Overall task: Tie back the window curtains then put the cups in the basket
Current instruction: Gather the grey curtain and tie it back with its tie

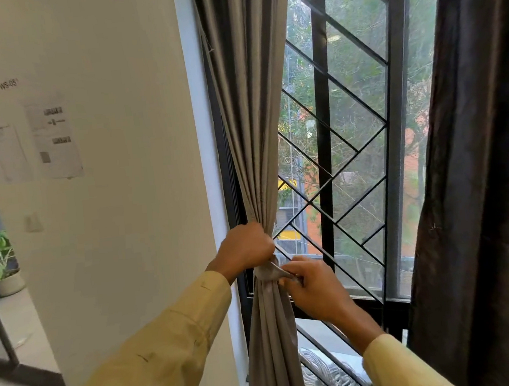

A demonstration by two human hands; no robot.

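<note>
The grey curtain point(253, 137) hangs at the left edge of the window point(357, 153), against the white wall point(125, 204), and is gathered into a narrow bundle at sill height. Your left hand point(246, 249) is fisted around that bundle, its grip closed on the pleats just above the waist. Your right hand point(313, 286) sits just beside it on the window side, its grip pinched on the loose end of the tie band point(269, 273) that wraps the waist.

Judged from its drape, the cloth is soft, light and fully compliant; it carries no stiffness and will spread as soon as the fist relaxes. The sheen suggests a smooth weave, so expect the band to slide down the bundle unless it is cinched firmly. Keep your hold at the gathered waist, where the folds are compact, not lower where they fan out. Take the band near its free end, with your left fist as the anchor.

The dark curtain point(476, 173) on the right hangs loose, well apart, and appears untied. No cups or basket are in view.
</note>
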